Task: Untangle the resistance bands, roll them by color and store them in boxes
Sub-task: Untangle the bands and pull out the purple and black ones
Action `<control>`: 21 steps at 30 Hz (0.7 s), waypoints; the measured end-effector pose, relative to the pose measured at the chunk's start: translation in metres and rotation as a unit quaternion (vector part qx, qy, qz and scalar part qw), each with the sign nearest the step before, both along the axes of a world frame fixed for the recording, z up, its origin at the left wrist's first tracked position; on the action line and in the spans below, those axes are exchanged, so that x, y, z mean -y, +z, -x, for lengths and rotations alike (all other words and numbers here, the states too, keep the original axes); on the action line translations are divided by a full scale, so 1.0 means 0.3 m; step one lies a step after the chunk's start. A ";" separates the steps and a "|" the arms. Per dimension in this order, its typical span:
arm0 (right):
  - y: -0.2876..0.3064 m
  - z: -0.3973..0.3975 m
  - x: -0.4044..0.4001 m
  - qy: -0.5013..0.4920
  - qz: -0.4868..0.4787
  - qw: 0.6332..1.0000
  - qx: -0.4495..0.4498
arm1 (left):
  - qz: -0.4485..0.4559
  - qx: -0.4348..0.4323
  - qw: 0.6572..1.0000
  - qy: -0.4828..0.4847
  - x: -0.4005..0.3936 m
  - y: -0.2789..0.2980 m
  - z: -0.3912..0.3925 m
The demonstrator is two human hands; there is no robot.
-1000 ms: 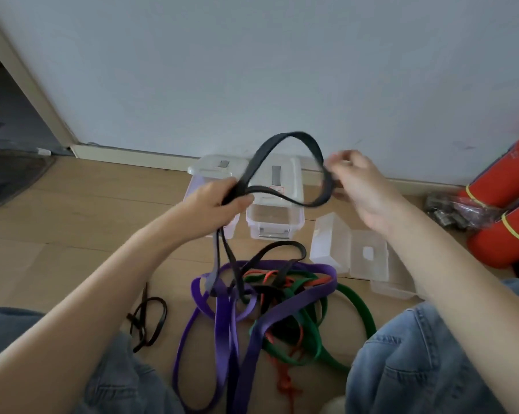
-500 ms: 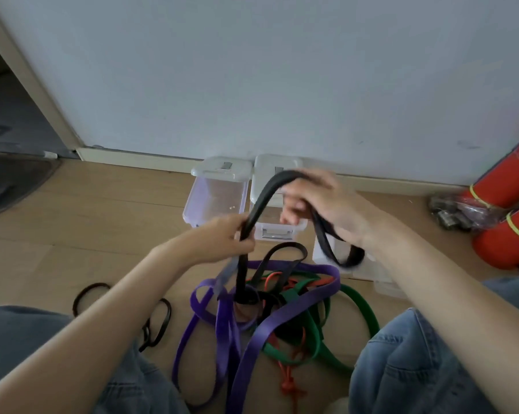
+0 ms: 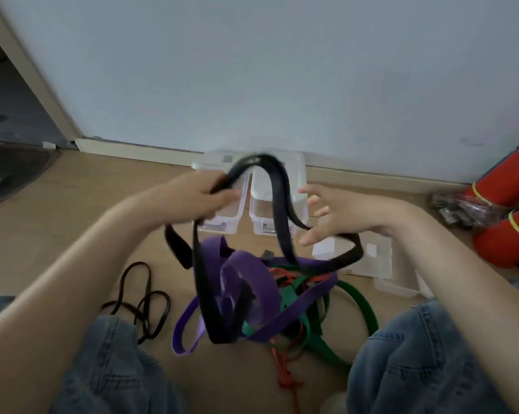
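Observation:
My left hand point(image 3: 206, 195) grips a wide black band point(image 3: 277, 201) that arches up in front of the boxes and drops into the tangle. My right hand point(image 3: 335, 210) is spread with straight fingers beside the band's right loop point(image 3: 346, 259) and holds nothing. Below, a purple band point(image 3: 249, 276), a green band point(image 3: 359, 306) and a thin red band point(image 3: 285, 375) lie knotted together on the wooden floor between my knees. Two clear lidded boxes point(image 3: 297, 177) stand against the wall behind my hands.
A thin black band point(image 3: 146, 303) lies loose on the floor by my left knee. More clear boxes and lids point(image 3: 377, 258) sit to the right. Red rolled cylinders point(image 3: 509, 222) and a plastic bag point(image 3: 458, 207) lean at the far right. A doorway opens at the left.
My right hand has let go of the black band and opened. My left hand has risen with the band, lifting part of the purple tangle off the floor.

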State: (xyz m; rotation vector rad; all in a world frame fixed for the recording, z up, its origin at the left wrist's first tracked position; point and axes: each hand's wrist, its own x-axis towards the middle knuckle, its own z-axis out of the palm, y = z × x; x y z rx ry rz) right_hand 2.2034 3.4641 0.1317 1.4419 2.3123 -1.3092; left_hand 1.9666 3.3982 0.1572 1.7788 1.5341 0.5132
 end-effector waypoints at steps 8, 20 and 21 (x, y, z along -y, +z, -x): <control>-0.005 0.101 0.090 0.130 -0.055 0.979 -0.146 | 0.008 -0.004 0.991 -0.133 -0.002 -0.034 -0.094; 0.054 0.013 -0.015 -0.255 -0.020 0.857 -0.448 | 0.050 -0.107 0.990 -0.075 -0.038 -0.252 -0.025; 0.035 -0.003 -0.024 -0.237 -0.079 0.909 -0.332 | -0.003 -0.033 0.999 -0.039 -0.054 -0.189 -0.004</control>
